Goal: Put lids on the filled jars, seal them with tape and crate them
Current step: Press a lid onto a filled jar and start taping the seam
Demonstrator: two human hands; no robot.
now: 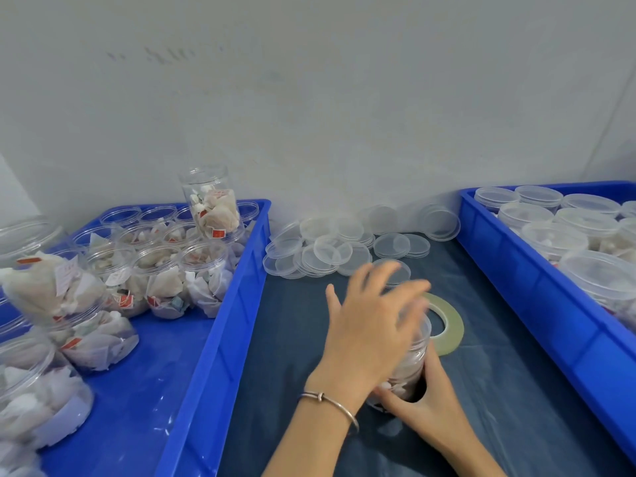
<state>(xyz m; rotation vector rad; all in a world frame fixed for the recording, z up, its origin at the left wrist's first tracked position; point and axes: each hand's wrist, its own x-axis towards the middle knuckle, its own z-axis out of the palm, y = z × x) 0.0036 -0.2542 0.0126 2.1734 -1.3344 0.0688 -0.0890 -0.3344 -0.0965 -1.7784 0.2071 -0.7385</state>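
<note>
My right hand (425, 395) grips the jar (411, 359); my left hand (370, 320), fingers spread, blurs over its top. A crooked lid could pop off; tape (447, 325) waits at two o'clock.

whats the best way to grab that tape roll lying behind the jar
The tape roll lies flat on the dark mat, so its outer edge offers little height. Come from above at its far right rim, away from the jar and the hands, with one finger in the open centre hole and the thumb outside, pinching the ring.
</note>
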